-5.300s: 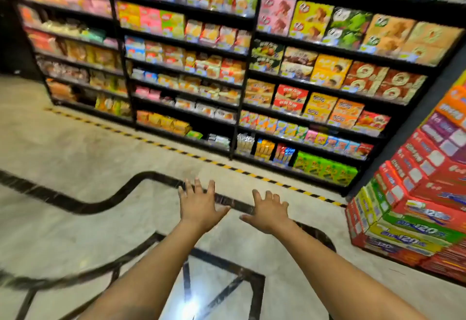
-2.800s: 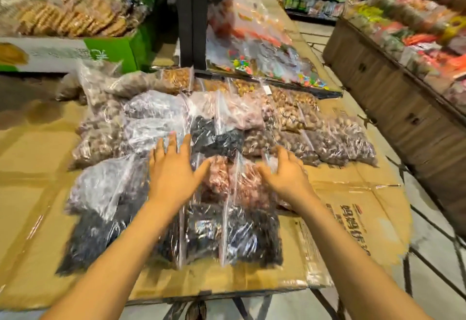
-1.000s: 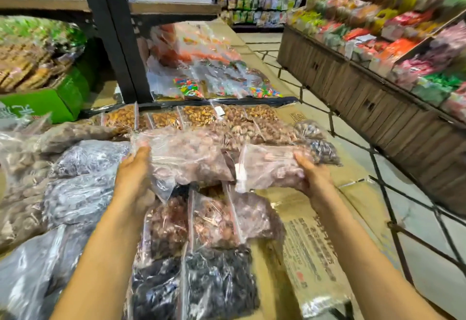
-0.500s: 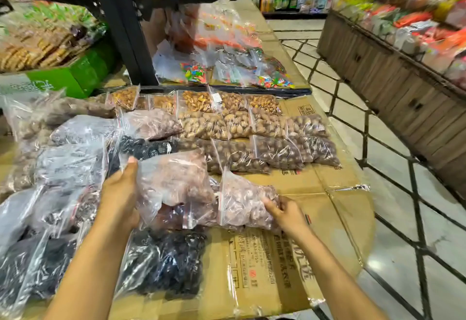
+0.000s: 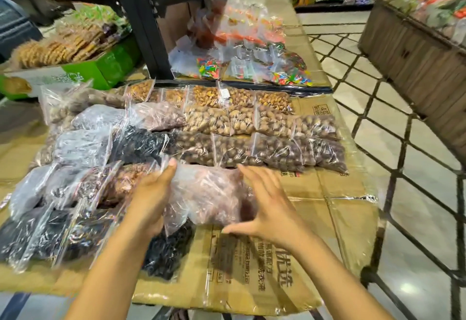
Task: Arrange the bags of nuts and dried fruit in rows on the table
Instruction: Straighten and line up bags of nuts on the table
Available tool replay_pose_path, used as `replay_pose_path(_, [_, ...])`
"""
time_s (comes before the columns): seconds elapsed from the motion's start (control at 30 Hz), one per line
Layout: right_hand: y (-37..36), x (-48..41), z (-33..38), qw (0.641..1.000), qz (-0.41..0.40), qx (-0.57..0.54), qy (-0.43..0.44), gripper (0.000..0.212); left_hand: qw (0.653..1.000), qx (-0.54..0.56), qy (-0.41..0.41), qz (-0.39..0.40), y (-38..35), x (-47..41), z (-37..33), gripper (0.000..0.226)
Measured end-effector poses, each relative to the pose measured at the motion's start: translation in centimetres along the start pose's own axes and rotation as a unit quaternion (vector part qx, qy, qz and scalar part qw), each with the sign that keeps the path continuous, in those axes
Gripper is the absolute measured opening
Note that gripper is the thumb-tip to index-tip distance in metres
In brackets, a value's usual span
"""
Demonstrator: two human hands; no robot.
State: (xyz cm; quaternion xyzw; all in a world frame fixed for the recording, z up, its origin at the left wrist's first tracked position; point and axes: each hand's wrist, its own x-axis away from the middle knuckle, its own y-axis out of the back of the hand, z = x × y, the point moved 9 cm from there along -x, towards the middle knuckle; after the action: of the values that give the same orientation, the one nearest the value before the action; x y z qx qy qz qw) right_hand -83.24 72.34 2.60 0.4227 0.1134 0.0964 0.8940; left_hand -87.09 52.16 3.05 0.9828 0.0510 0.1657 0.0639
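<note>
a person's left hand [image 5: 151,198] and right hand [image 5: 267,208], fingers spread, flank a clear plastic bag of pinkish-brown dried fruit [image 5: 209,193] that lies on the flattened brown cardboard covering the table [image 5: 327,218], the left palm against the bag's left side and the right hand at its right end. beyond it run rows of clear bags: dark round nuts [image 5: 274,153], then pale shelled nuts [image 5: 227,120], then golden-brown nuts [image 5: 211,96], while to the left lie greyish bags [image 5: 83,143] and bags of black dried fruit [image 5: 164,251]. farther back a black metal post [image 5: 141,22] stands beside a green cardboard box of biscuits [image 5: 100,67], with bags of colourful sweets [image 5: 252,67] to its right.
</note>
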Motion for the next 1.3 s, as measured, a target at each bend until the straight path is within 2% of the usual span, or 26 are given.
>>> replay_pose_path(0.07, [-0.1,0.2,1.3,0.996,0.027,0.08,0.034,0.123,1.0,-0.014,-0.005,0.027,-2.5,0.8,-0.6,0.043])
replay_pose_path(0.2, [0.1,0.8,-0.5,0.997,0.006,0.072,0.018,0.12,0.997,-0.025,-0.008,0.069,-5.6,0.8,-0.6,0.054])
replay_pose_path(0.27, [0.3,1.5,-1.7,1.0,-0.016,0.013,0.007,0.111,0.994,-0.051,0.004,0.092,-6.7,1.2,-0.4,0.065])
replay_pose_path(0.33, [0.8,2.1,-3.7,0.991,-0.041,-0.117,-0.047,0.095,0.99,-0.048,0.011,0.13,-7.9,1.3,-0.4,0.061])
replay_pose_path(0.37, [1.1,2.4,-5.0,0.976,-0.059,-0.192,-0.082,0.09,0.99,-0.048,0.001,0.131,-8.1,1.2,-0.7,0.058])
replay_pose_path(0.43, [1.9,2.9,-7.6,0.939,-0.111,-0.297,-0.13,0.088,0.993,-0.077,-0.034,0.084,-7.4,0.3,-1.0,0.064])
replay_pose_path(0.5, [3.0,3.3,-9.6,0.919,-0.156,-0.335,-0.137,0.088,0.976,-0.186,-0.103,0.05,-6.6,-0.4,-1.1,0.072])
replay_pose_path(0.53, [3.4,3.4,-10.5,0.915,-0.165,-0.343,-0.134,0.088,0.957,-0.248,-0.136,0.061,-6.9,-0.3,-1.0,0.073])
replay_pose_path(0.6, [2.8,3.4,-12.1,0.926,-0.131,-0.326,-0.137,0.091,0.927,-0.318,-0.165,0.112,-8.2,0.0,0.1,0.079])
replay_pose_path(0.67, [0.6,3.6,-13.4,0.945,-0.038,-0.279,-0.167,0.103,0.897,-0.375,-0.178,0.152,-9.4,-0.2,1.6,0.084])
replay_pose_path(0.73, [-1.8,4.0,-14.3,0.965,0.063,-0.18,-0.179,0.109,0.871,-0.425,-0.19,0.154,-9.9,-0.9,3.0,0.086])
replay_pose_path(0.8, [-2.8,4.2,-14.8,0.973,0.091,-0.125,-0.173,0.11,0.883,-0.415,-0.185,0.116,-9.6,-1.5,3.3,0.079])
replay_pose_path(0.9, [-3.0,4.0,-15.0,0.97,0.088,-0.138,-0.183,0.113,0.926,-0.327,-0.186,0.035,-7.9,-2.6,2.7,0.058])
replay_pose_path(1.0, [-3.0,3.7,-15.3,0.968,0.084,-0.147,-0.185,0.117,0.948,-0.267,-0.171,-0.019,-6.2,-3.5,2.4,0.049])
replay_pose_path(1.17, [-2.5,3.5,-15.7,0.966,0.06,-0.173,-0.184,0.114,0.963,-0.216,-0.155,-0.043,-4.9,-1.9,3.2,0.043])
replay_pose_path(1.3, [-2.9,2.8,-14.8,0.971,0.132,-0.108,-0.167,0.12,0.961,-0.223,-0.162,-0.035,-3.5,-1.5,3.7,0.043])
